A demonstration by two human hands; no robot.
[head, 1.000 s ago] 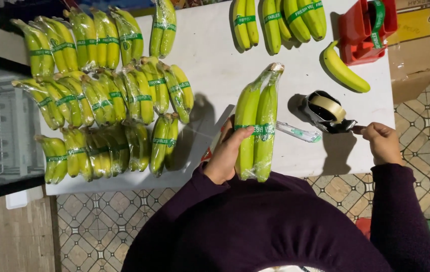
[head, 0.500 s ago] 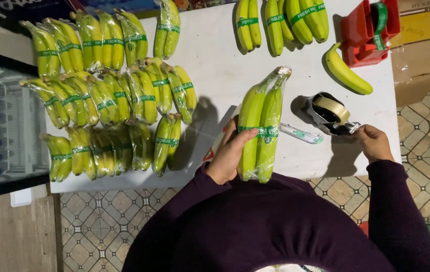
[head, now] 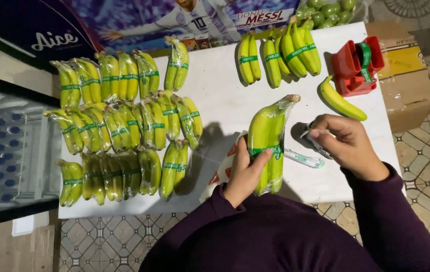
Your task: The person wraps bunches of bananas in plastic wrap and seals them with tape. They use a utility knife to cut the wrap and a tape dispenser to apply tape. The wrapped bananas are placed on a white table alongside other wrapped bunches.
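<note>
My left hand [head: 245, 174] grips a plastic-wrapped bunch of green bananas [head: 268, 136] with a green band, lying on the white table [head: 220, 95]. My right hand [head: 343, 143] rests over a clear tape dispenser [head: 311, 137], fingers closed on it, just right of the bunch. A strip of tape [head: 303, 158] runs from the bunch toward that hand. Under my left hand lies a white bag with red marks [head: 222, 171].
Several wrapped banana bunches [head: 124, 136] fill the table's left half. Banded bunches [head: 278, 53] lie at the far edge, a loose banana [head: 341, 100] and a red tape dispenser [head: 358, 65] at the right. A cardboard box [head: 406, 85] stands beyond the right edge.
My right hand has moved left and up from the table's near edge onto the clear tape dispenser. My left hand still holds the bunch.
</note>
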